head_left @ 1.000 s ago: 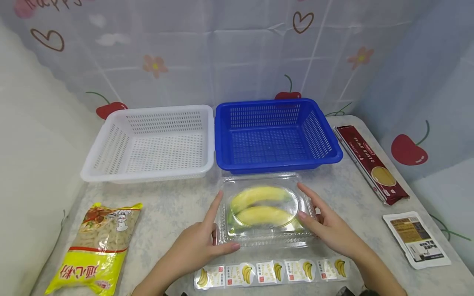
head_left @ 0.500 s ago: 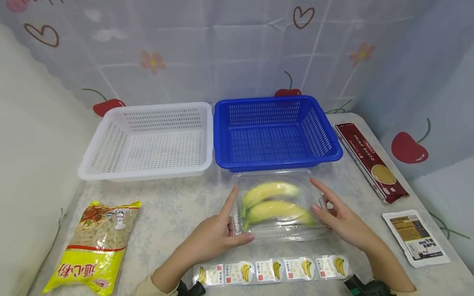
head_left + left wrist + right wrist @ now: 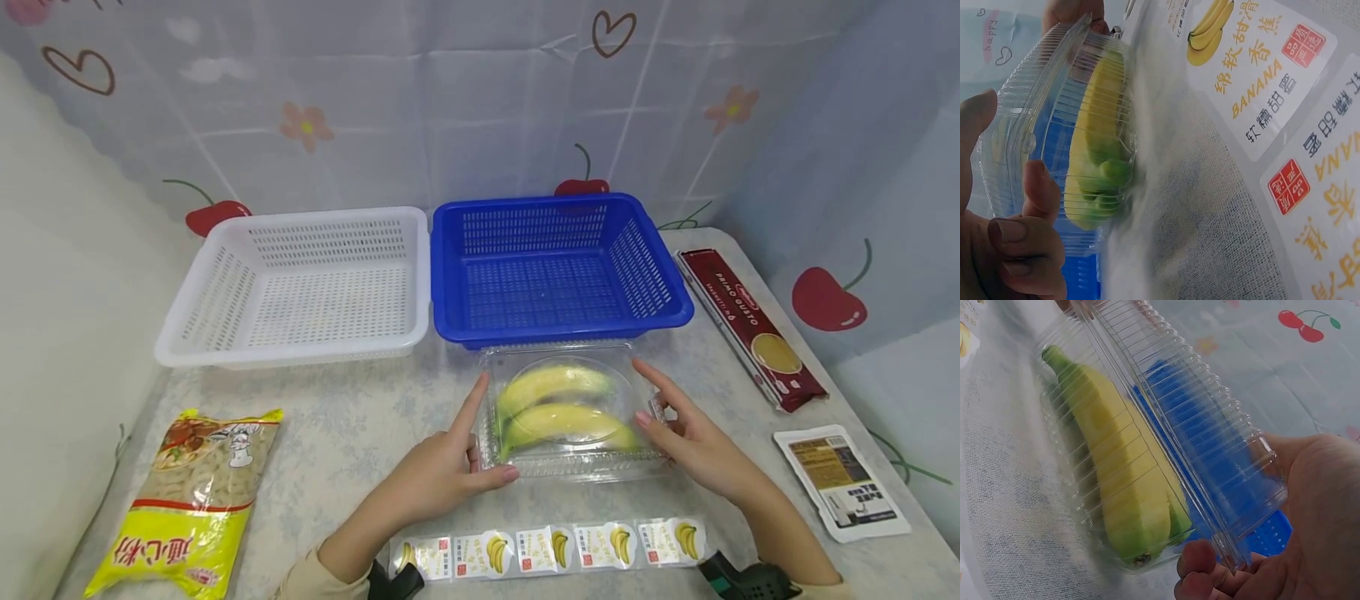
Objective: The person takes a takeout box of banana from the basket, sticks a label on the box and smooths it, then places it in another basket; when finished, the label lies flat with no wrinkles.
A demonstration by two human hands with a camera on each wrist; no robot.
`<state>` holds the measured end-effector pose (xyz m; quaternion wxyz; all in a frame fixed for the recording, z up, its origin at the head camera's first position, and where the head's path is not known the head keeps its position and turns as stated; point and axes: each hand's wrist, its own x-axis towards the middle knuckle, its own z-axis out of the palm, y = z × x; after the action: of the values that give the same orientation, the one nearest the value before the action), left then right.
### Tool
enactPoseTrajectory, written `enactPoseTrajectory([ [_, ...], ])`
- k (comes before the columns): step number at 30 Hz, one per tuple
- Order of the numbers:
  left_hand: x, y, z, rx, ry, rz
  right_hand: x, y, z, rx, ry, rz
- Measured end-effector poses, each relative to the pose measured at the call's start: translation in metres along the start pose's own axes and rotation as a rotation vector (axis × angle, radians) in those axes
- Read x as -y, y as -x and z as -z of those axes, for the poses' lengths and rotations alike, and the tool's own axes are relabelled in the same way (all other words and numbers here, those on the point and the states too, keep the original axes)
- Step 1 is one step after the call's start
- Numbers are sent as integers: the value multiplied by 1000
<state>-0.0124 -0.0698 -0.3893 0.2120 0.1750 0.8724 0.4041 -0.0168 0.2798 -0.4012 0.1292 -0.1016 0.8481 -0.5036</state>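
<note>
A clear plastic clamshell box [image 3: 585, 468] with bananas [image 3: 566, 423] inside sits before the blue basket, its lid down. My left hand [image 3: 448, 467] holds its left side, index finger pointing up along the edge and thumb at the front corner. On the opposite side my right hand [image 3: 692, 435] grips the box, thumb on the lid and index finger toward the back corner. Curled fingertips [image 3: 1041, 181] press the box wall in the left wrist view. In the right wrist view, fingers [image 3: 1199, 557] lie at the seam flange. A strip of banana stickers [image 3: 546, 550] lies in front.
A white basket [image 3: 330, 350] and a blue basket [image 3: 562, 332] stand side by side at the back. At left lies a yellow macaroni bag [image 3: 191, 508]. On the right are a red spaghetti pack [image 3: 750, 325] and a white sealed pouch [image 3: 842, 483] near the table edge.
Both hands have shifted right with the clamshell box between them, and slightly toward the blue basket. Most of that movement came in the first half second. The view has tilted slightly.
</note>
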Motion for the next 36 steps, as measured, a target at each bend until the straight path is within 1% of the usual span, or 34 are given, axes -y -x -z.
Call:
enactPoseTrajectory([
  [8, 2, -2, -1, -2, -3, 0, -4, -2, -1, -16, 19, -8],
  [11, 3, -3, -1, -9, -16, -2, -3, -2, -1, -20, 31, -3],
  [13, 4, -4, 0, -16, -30, -4, -3, -3, -1, -32, 59, 16],
  [18, 2, -5, 0, -34, -64, 1, -3, -3, 0, -87, 170, 65],
  [21, 1, -4, 0, -44, -89, 3, 0, -1, 1, -135, 265, 43],
  [23, 2, -3, 1, -54, -115, 1, 4, 0, 1, -186, 326, 29],
  [25, 3, 1, 2, -65, -142, 0, 8, 2, 1, -257, 365, 41],
  [27, 5, 8, 6, -78, -168, 2, 14, 4, -1, -326, 374, 78],
  [28, 6, 12, 8, -86, -182, 3, 17, 5, -2, -358, 370, 105],
  [30, 9, 23, 12, -99, -196, 13, 25, 7, -6, -403, 346, 186],
  [33, 16, 40, 20, -108, -206, 44, 40, 11, -17, -419, 283, 289],
  [35, 22, 52, 25, -99, -209, 65, 49, 12, -28, -383, 210, 354],
  [36, 25, 57, 28, -91, -211, 73, 54, 13, -35, -353, 171, 369],
])
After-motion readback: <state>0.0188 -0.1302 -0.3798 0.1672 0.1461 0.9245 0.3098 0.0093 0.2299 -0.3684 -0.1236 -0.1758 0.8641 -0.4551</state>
